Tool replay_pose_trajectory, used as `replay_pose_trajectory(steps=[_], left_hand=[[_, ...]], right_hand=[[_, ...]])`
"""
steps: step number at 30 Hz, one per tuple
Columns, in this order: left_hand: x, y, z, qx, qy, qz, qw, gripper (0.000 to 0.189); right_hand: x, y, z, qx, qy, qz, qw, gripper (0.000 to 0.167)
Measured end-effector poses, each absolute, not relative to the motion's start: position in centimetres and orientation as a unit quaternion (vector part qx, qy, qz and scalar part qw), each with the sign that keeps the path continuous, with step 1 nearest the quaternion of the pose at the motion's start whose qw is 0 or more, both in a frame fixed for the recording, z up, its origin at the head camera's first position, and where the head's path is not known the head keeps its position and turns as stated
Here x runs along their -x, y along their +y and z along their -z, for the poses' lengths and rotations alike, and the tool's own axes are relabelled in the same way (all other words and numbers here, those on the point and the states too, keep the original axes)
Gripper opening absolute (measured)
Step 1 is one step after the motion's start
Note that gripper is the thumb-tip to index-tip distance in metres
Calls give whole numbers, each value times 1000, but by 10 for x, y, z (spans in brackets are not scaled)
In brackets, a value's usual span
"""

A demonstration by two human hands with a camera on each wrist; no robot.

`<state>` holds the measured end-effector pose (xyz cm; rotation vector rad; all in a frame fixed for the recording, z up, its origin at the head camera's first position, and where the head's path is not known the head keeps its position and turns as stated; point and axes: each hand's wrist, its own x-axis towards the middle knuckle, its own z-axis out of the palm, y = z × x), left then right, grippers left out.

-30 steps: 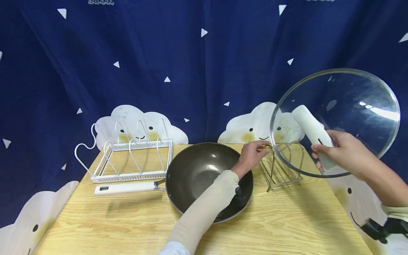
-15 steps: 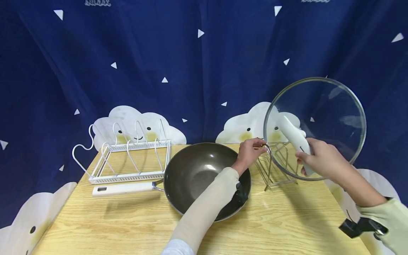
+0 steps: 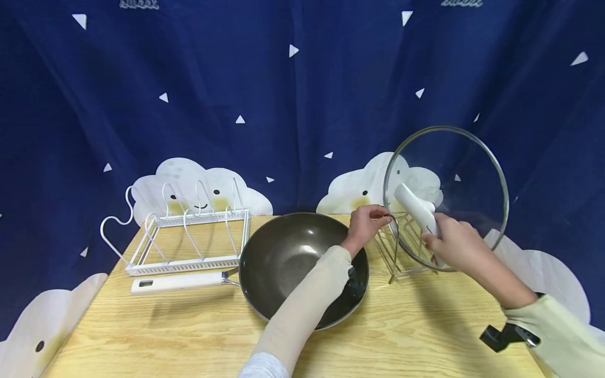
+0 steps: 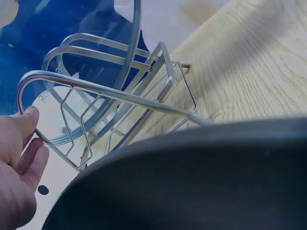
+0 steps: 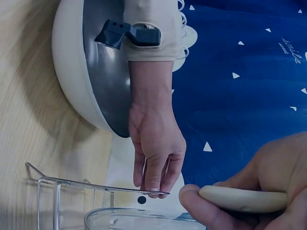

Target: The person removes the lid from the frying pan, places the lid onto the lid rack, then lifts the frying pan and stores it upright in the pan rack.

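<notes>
My left hand (image 3: 365,231) pinches the rounded top of the near end loop on a small metal wire rack (image 4: 120,94), its arm reaching across the wok (image 3: 283,257). In the right wrist view, the left thumb and fingers meet at that wire. My right hand (image 3: 456,242) grips the white upright handle of a large round glass lid (image 3: 477,178). The lid stands on edge, its lower rim overlapping the wire rack in the head view. From the left wrist view, the lid's rim (image 4: 136,33) passes down between the rack's loops.
The dark wok's white handle (image 3: 179,283) points left. Behind that handle stands a white rack (image 3: 184,265) with several curved dividers. A wooden table (image 3: 189,336) bears everything, and a blue curtain (image 3: 264,79) with clouds hangs behind.
My right hand has brought the glass lid leftward and down, from right of the wire rack to over it. The left hand keeps its pinch on the rack.
</notes>
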<state>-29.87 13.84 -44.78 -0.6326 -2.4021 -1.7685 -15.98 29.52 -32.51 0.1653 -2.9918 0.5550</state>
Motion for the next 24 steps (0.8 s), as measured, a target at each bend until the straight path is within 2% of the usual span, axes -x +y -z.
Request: replay_pose_trajectory(steps=[11,24], left_hand=[[303,141,451,209,-802,556,71,15],[303,139,453,198,-793,573,62,14]], right_hand=[[163,291,335,-62,-981,-177,56,23],[164,287,343,-69,-984,-154,66,23]])
